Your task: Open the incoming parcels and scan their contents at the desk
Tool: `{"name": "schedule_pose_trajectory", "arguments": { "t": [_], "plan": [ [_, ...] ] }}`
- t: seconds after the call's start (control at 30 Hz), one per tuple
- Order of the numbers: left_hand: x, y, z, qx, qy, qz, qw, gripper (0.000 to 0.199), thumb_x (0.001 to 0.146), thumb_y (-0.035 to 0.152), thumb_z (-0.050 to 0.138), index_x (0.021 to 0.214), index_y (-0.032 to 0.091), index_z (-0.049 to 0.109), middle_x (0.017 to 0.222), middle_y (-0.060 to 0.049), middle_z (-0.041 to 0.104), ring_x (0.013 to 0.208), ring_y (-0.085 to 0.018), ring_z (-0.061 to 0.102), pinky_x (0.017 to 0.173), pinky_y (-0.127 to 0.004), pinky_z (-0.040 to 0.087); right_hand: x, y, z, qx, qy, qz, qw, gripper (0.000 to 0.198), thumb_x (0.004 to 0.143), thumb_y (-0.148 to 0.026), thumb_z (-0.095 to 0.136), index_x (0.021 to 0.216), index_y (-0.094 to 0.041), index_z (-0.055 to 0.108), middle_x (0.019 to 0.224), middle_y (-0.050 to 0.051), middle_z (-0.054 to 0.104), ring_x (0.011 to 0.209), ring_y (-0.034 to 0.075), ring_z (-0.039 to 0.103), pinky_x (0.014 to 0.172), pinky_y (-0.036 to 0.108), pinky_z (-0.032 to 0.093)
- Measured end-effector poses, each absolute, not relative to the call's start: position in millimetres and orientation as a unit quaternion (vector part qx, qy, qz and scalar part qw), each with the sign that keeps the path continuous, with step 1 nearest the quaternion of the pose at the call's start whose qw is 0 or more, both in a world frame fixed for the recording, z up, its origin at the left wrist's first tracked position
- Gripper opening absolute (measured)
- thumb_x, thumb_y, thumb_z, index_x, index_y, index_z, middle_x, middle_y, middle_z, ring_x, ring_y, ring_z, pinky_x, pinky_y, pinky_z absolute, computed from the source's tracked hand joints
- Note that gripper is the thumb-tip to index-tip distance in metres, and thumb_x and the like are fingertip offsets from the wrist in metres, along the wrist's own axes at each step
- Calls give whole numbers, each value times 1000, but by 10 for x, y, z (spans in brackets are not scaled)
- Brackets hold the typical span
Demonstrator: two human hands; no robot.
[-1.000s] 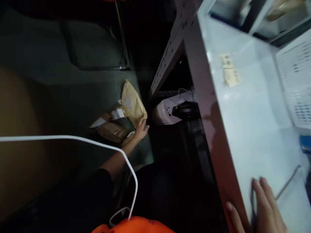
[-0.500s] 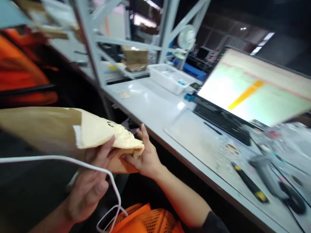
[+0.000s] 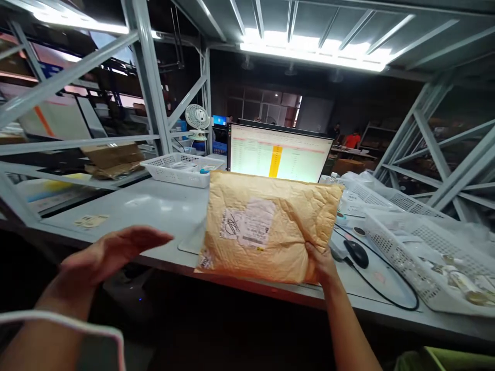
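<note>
A padded mailing envelope (image 3: 286,226), yellowish-brown and creased, is held up over the front edge of the desk. White labels (image 3: 249,224) with print and a handwritten mark are stuck on its face. My right hand (image 3: 323,263) grips its lower right part, the thumb pressing into the front; the other fingers are hidden behind it. To the left, my left hand (image 3: 116,252) is apart from the envelope, fingers stretched out and holding nothing. A white cable (image 3: 77,324) passes in front of my left forearm.
Behind the envelope stands a monitor (image 3: 282,152) showing a spreadsheet. White baskets stand at the back left (image 3: 181,170) and on the right (image 3: 429,257). A black mouse (image 3: 356,253) and its cord lie on the desk (image 3: 143,206). Metal shelf posts (image 3: 149,77) frame the desk.
The view has swung from the left to face the desk and monitor. The envelope is now raised with its labelled face showing. My left hand is now clear of it; my right hand keeps its grip.
</note>
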State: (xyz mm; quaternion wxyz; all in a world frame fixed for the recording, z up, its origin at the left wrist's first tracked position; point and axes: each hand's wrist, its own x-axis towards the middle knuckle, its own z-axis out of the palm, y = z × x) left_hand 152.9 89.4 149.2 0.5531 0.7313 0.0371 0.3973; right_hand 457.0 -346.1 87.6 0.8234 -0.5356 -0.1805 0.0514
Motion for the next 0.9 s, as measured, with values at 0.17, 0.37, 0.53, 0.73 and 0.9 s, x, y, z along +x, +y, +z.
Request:
{"name": "schedule_pose_trajectory", "arguments": {
  "t": [0.17, 0.37, 0.53, 0.73, 0.9],
  "plan": [
    [2336, 562, 1057, 608, 109, 308, 723, 111, 41, 74, 99, 135, 25, 69, 146, -20, 67, 133, -48, 63, 105, -60, 59, 4568, -3286, 903, -525, -240, 130, 806, 59, 59, -54, 100, 105, -22, 82, 114, 11, 82, 102, 33, 77, 95, 48, 63],
    [2739, 121, 1011, 570, 199, 297, 740, 84, 52, 49, 102, 121, 10, 73, 119, -22, 79, 105, -41, 77, 86, -47, 67, 4835, -3404, 1396, -724, -343, 78, 593, 75, 84, -74, 75, 134, -19, 71, 116, 13, 80, 112, 35, 74, 101, 51, 58],
    [2550, 180, 980, 589, 240, 358, 684, 69, 61, 44, 96, 117, 10, 76, 120, -18, 79, 102, -33, 78, 84, -38, 66, 5360, -4057, 1474, -968, -124, -86, 203, 74, 98, -55, 63, 155, -9, 53, 147, 26, 63, 135, 43, 60, 113, 56, 47],
    [2653, -171, 946, 522, 220, 331, 755, 60, 70, 45, 87, 117, 10, 72, 104, -15, 81, 99, -34, 78, 91, -44, 64, 5380, -3937, 1176, -996, -86, 8, -4, 55, 97, -34, 60, 145, -6, 55, 135, 26, 68, 126, 39, 67, 103, 46, 53],
    [2667, -271, 872, 526, 193, 380, 736, 62, 74, 52, 87, 119, 12, 72, 113, -15, 80, 112, -34, 75, 102, -44, 60, 5305, -3942, 1536, -993, -67, 36, 96, 39, 95, -39, 62, 121, -10, 68, 104, 19, 74, 93, 31, 74, 73, 37, 56]
  ]
}}
